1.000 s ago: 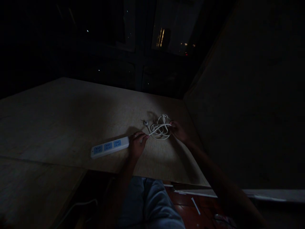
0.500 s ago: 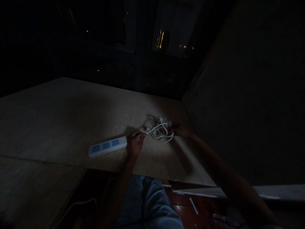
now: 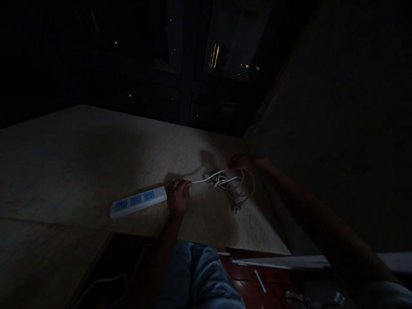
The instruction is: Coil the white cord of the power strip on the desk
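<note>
A white power strip (image 3: pixel 138 201) with blue sockets lies on the pale wooden table (image 3: pixel 80 159). My left hand (image 3: pixel 178 196) is closed on the strip's right end, where its white cable (image 3: pixel 225 180) comes out. The cable runs right into a loose tangle of loops, and its plug (image 3: pixel 237 209) lies at the near side of the tangle. My right hand (image 3: pixel 240 162) pinches the cable at the far side of the tangle, fingers closed on a strand.
The scene is very dark. A dark window (image 3: pixel 225 56) with distant lights stands behind the table. A dim wall panel (image 3: pixel 337 128) rises on the right. My knee in blue cloth (image 3: pixel 199 274) and a reddish floor (image 3: pixel 257 283) show below the table edge.
The bundled cable has been loosened and spread out to the right. The plug has gone from the far left of the bundle to its near side. My right hand moved up and farther back.
</note>
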Motion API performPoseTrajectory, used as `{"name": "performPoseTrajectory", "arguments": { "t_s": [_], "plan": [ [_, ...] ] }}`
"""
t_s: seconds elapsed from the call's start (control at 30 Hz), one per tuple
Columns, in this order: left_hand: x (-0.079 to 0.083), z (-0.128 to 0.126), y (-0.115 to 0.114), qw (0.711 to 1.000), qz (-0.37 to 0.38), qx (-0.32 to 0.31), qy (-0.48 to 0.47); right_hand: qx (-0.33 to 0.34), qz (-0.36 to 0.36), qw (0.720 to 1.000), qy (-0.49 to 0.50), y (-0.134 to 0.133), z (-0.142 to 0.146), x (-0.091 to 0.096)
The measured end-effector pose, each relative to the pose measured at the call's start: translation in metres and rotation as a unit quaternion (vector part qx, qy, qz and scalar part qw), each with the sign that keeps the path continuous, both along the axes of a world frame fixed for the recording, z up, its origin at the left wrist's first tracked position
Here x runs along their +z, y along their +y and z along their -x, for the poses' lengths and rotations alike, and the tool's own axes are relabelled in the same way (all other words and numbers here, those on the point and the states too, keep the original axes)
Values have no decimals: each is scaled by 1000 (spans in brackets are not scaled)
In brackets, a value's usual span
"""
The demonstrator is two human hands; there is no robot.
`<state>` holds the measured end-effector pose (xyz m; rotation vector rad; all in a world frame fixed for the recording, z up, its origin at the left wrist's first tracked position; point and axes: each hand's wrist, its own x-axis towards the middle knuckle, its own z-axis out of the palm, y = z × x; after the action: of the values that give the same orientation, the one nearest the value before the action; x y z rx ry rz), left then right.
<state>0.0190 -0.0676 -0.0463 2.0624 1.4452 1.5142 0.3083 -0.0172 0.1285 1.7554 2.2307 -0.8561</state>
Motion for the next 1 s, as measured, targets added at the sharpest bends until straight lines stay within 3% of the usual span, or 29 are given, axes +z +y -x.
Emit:
{"name": "performPoseTrajectory", "arguments": {
  "t_s": [0.17, 0.3, 0.4, 0.47, 0.57, 0.63, 0.8, 1.0],
  "plan": [
    [2, 4, -1, 998, 5, 69, -6, -31, -105, 990, 91, -6, -5, -26],
    [5, 5, -1, 996, 27, 85, -2, -104, -163, 960, 202, -21, -11, -44],
    [5, 6, 2, 996, 45, 77, -1, -177, -156, 933, 273, -40, -19, -49],
    [4, 8, 6, 996, 56, 71, 1, -179, -117, 926, 311, -56, -27, -50],
    [1, 16, 14, 996, 80, 43, 9, -142, -34, 926, 348, -84, -38, -58],
    [0, 23, 20, 996, 93, 11, 9, -165, -12, 917, 362, -100, -42, -69],
    [8, 39, 30, 994, 98, -53, 16, -310, -49, 870, 380, -126, -37, -95],
    [15, 61, 40, 984, 87, -144, 49, -388, -124, 844, 349, -128, -31, -89]
  ]
}}
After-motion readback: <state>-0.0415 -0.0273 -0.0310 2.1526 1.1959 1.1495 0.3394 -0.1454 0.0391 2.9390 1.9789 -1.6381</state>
